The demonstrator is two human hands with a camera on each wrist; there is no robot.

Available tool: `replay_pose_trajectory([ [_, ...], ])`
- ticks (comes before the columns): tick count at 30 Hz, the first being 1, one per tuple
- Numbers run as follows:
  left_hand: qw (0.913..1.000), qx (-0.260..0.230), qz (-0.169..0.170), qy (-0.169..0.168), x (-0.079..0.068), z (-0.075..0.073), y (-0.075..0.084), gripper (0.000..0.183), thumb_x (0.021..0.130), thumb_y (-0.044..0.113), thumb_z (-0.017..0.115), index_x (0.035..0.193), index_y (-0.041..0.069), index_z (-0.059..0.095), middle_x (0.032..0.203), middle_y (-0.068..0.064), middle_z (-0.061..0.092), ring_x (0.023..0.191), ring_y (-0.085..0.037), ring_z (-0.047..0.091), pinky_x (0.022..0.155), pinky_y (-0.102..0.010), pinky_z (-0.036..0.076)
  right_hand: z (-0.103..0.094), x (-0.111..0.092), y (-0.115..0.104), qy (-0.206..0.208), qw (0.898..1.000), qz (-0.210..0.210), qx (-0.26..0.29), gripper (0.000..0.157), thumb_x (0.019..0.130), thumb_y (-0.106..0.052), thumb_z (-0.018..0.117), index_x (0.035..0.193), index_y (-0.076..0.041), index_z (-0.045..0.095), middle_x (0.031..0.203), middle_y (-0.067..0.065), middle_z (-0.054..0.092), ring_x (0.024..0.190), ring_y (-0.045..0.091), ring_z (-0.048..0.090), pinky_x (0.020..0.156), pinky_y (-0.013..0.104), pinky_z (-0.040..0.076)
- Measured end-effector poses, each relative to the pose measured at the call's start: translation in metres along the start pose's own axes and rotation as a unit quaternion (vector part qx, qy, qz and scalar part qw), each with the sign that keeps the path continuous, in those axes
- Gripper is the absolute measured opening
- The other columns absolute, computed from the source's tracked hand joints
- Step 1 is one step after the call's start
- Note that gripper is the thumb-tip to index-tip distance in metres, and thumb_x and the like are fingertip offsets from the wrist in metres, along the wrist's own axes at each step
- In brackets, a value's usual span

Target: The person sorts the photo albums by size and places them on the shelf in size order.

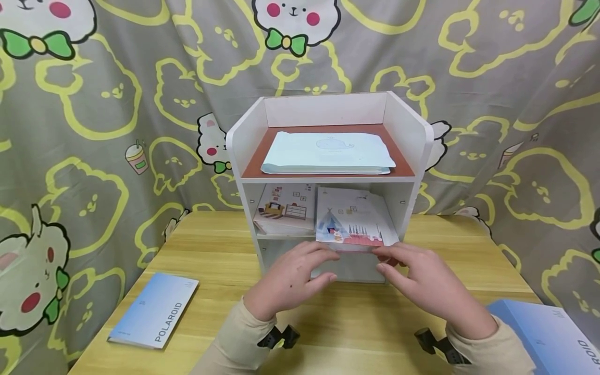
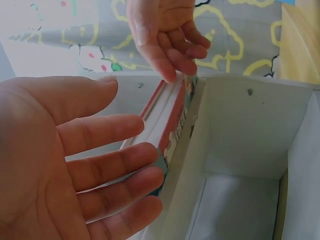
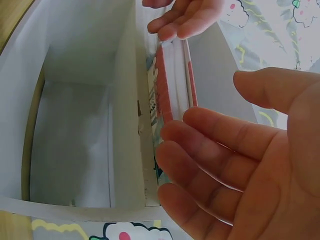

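My left hand (image 1: 296, 278) is at the front left corner of a pale picture book (image 1: 353, 213) with a blue tent on its cover, fingers spread and nearly straight. At its front right corner my right hand (image 1: 428, 281) has its fingertips right at the edge. This book tops a small stack on the middle shelf and juts slightly over the shelf's front. Red-edged covers and white pages (image 2: 167, 107) show between both hands in the left wrist view. In the right wrist view, loosely extended fingers (image 3: 215, 165) lie along the book stack (image 3: 175, 75); neither hand grips it.
Another illustrated book stack (image 1: 286, 208) lies left on the same shelf. A light blue packet with a whale drawing (image 1: 328, 151) rests on the top of the white shelf unit (image 1: 408, 130). A blue POLAROID album (image 1: 154, 310) is at left, a blue POLAROID box (image 1: 548, 333) at right.
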State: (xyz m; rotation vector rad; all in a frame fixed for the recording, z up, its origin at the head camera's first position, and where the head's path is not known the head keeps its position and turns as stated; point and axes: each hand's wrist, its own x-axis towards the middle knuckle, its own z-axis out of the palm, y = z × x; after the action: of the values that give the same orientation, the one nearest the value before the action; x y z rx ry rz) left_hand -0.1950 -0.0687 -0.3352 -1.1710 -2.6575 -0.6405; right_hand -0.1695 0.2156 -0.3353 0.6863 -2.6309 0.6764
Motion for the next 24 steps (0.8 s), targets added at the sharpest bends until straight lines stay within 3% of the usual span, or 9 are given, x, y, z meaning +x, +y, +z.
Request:
replay_pose_trajectory([
  [24, 0.9997, -0.022, -0.001, 0.011, 0.004, 0.007, -0.009, 0.038, 0.105, 0.041, 0.056, 0.136, 0.021, 0.062, 0.137, 0.008, 0.056, 0.127, -0.010, 0.052, 0.106, -0.036, 0.045, 0.011, 0.005, 0.010, 0.011, 1.000, -0.001, -0.002, 0.031, 0.098, -0.032, 0.069, 0.124, -0.015, 0.072, 0.106, -0.012, 0.068, 0.089, 0.007, 0.065, 0.071, 0.036, 0.054],
])
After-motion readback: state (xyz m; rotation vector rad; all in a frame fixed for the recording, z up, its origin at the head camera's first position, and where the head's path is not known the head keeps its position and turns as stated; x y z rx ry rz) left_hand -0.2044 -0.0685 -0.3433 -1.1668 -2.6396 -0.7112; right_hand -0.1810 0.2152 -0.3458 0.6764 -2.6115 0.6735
